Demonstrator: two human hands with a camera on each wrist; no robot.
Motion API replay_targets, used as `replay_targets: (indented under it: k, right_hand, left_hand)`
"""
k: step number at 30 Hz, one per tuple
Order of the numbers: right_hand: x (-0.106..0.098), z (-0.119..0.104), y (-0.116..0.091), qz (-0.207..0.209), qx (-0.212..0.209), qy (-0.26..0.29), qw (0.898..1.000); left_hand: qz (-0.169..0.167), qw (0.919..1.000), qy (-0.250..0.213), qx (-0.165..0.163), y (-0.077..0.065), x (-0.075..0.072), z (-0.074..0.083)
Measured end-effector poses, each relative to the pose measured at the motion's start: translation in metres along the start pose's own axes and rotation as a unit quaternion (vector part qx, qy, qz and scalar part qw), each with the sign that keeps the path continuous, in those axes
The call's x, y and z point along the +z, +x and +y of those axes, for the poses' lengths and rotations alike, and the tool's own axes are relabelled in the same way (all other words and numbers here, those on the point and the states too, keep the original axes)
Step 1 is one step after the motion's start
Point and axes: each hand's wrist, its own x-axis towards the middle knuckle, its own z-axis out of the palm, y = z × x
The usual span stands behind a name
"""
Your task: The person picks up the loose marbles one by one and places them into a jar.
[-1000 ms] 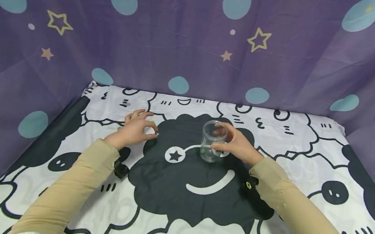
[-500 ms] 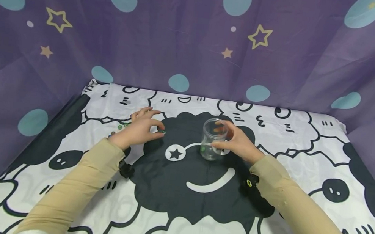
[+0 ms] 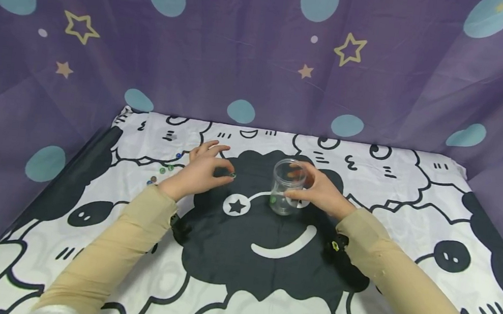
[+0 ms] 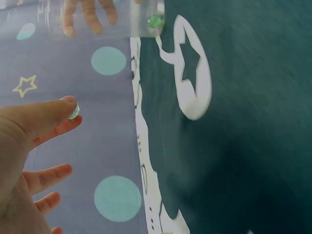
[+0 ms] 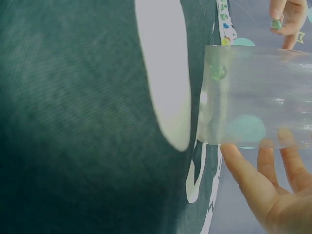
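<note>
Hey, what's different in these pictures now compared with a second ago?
The left hand, pinching a small marble, has moved right, closer to the clear jar. More of the loose marbles now show on the cloth to its left. Nothing was visibly let go. The right hand still holds the jar in place, the green marble inside.

Free: strip of cloth point(image 3: 230, 267) between left hand point(image 3: 200, 174) and jar point(image 3: 286, 186); wider stretch nearer the person, between the sleeves point(image 3: 102, 259); space above the jar. Obstructed: jar's right side — right hand point(image 3: 321, 192) curled round it; ground beside left wrist — scattered marbles point(image 3: 162, 170); far edge, curtain point(image 3: 261, 66).
</note>
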Motion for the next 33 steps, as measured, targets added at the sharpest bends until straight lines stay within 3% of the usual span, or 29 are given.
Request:
replay_targets:
  k: [20, 33]
  right_hand:
    - [-0.001, 0.001, 0.001, -0.001, 0.0, -0.013, 1.0]
    - [-0.001, 0.001, 0.001, -0.002, 0.001, -0.003, 1.0]
  left_hand:
    - [0.017, 0.9987, -0.036, 0.031, 0.019, -0.001, 0.036]
    - [0.038, 0.9964, -0.034, 0.067, 0.031, -0.003, 0.06]
